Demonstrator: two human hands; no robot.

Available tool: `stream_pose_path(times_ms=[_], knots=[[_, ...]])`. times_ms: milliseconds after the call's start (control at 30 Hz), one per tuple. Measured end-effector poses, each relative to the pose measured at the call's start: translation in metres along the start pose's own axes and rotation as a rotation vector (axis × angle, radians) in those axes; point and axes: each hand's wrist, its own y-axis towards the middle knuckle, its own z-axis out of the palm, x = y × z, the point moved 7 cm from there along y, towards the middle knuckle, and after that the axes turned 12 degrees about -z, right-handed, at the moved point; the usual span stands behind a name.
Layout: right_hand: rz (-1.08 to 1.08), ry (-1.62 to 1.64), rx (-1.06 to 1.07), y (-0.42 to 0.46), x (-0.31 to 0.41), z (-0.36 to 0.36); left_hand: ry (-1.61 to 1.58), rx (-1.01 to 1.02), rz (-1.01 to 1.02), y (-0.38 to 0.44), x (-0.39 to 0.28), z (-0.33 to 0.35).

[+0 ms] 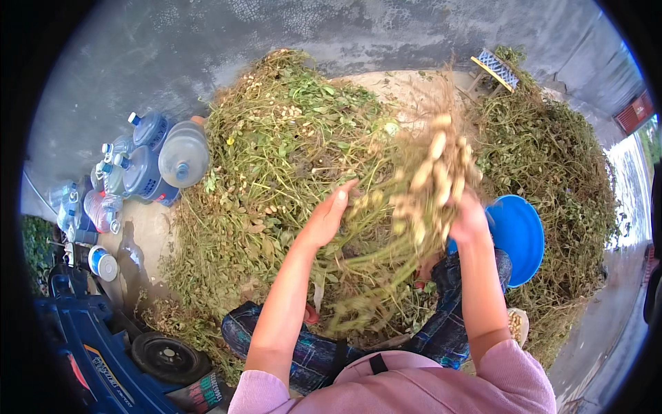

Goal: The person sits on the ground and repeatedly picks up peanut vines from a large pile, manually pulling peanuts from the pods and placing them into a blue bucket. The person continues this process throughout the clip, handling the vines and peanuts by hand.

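Observation:
Before my lap, my right hand point(468, 220) grips an uprooted peanut plant point(434, 191). Clusters of pale pods and thin roots rise above that hand, while green stems trail down toward my legs; motion blurs both plant and hand. My left hand point(323, 217) is raised to the left of the plant, thumb up and palm turned toward it, and seems to hold nothing. Some of its fingers are hidden behind the thumb. Beneath both hands spreads a large heap of peanut plants point(289, 171), with loose pods showing among the leaves.
A blue plastic basin point(517, 240) sits beside my right knee. More vines are piled point(548, 171) at the right, near a small stool point(495, 70). Large water bottles point(147, 173) stand left, above a white bucket point(103, 263) and a blue vehicle point(98, 346). A container of peanuts point(517, 327) is at right.

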Motion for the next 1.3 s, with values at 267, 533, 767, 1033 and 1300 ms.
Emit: stream_pose_path(times_ms=[267, 533, 767, 1033, 1300], knots=[[0.431, -0.411, -0.445, -0.006, -0.194, -0.143, -0.479, 0.085, -0.805, -0.009, 0.189, 0.082], [0.619, 0.169, -0.258, -0.096, -0.234, -0.086, -0.225, 0.005, -0.601, -0.013, 0.131, 0.114], [0.184, -0.173, -0.394, -0.055, -0.154, -0.112, 0.469, -0.017, -0.046, -0.025, 0.040, 0.170], [-0.198, -0.245, -0.486, -0.070, 0.003, -0.092, 0.845, -0.200, 0.198, -0.027, -0.142, 0.113], [-0.130, 0.061, -0.186, -0.073, 0.039, -0.057, 0.205, -0.178, 0.109, 0.050, -0.098, 0.084]])
